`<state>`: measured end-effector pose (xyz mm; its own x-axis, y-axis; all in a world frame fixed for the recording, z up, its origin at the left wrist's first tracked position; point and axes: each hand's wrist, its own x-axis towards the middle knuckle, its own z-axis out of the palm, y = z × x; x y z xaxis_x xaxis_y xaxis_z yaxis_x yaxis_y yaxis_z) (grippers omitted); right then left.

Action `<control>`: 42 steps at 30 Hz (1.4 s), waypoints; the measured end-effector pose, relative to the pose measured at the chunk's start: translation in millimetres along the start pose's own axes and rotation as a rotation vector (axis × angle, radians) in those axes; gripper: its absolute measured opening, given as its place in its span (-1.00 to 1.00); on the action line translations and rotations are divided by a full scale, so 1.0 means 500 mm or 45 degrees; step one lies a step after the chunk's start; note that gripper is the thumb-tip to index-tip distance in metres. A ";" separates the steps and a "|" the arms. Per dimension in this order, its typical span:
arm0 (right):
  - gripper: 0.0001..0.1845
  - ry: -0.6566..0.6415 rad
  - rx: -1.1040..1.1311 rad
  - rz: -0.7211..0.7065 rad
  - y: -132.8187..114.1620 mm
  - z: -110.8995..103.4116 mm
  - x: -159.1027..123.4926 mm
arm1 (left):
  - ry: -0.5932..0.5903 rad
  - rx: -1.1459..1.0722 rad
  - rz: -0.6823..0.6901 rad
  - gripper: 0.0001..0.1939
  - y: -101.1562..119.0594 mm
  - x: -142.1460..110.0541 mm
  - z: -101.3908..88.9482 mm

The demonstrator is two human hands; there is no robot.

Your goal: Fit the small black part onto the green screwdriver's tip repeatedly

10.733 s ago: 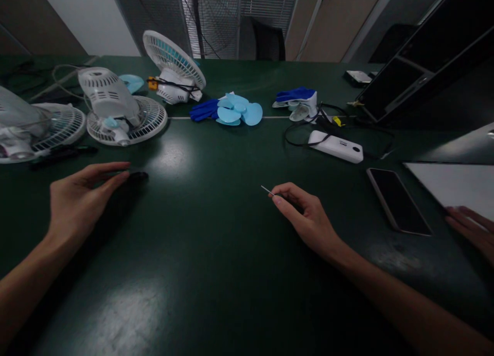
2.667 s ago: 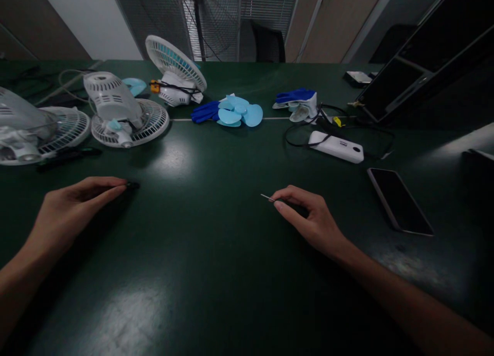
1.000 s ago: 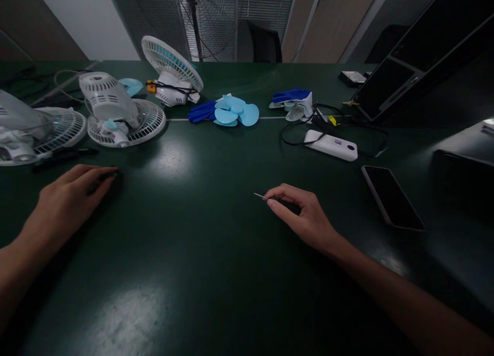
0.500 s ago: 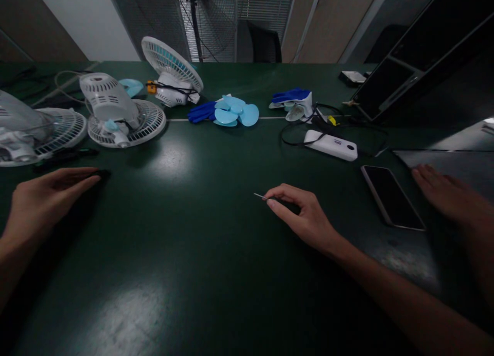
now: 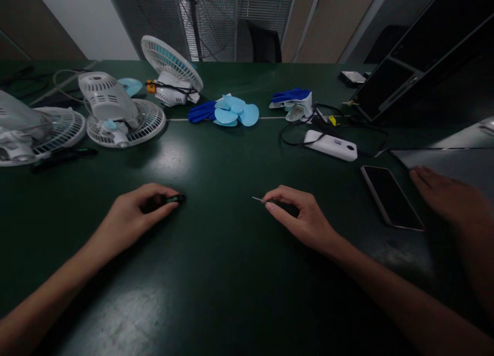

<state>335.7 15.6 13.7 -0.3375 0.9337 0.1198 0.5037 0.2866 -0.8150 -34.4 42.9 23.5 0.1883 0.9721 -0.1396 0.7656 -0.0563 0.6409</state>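
Left hand [image 5: 133, 214] pinches stubby black-and-green piece [image 5: 175, 198], fingertip grip probably because it's small; right hand [image 5: 303, 217] pinches slim metal rod [image 5: 257, 198], presumably leaving its tip exposed; both over green tabletop [image 5: 219, 263], well apart.

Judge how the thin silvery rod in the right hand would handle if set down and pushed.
The thin silvery rod is probably stiff: it juts straight from the right hand without sagging. It looks light, being so slender. It may slide or roll easily on the smooth, glossy tabletop, though its cross-section is too small to make out.
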 end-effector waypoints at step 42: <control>-0.76 -0.278 -0.245 -0.358 -0.006 0.013 -0.008 | -0.231 -0.001 0.587 -0.85 0.147 -0.008 0.166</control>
<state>330.2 9.5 11.8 -0.6336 0.7518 0.1827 0.5004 0.5784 -0.6443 72.4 16.0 8.5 0.6112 0.7909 0.0292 0.5771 -0.4706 0.6674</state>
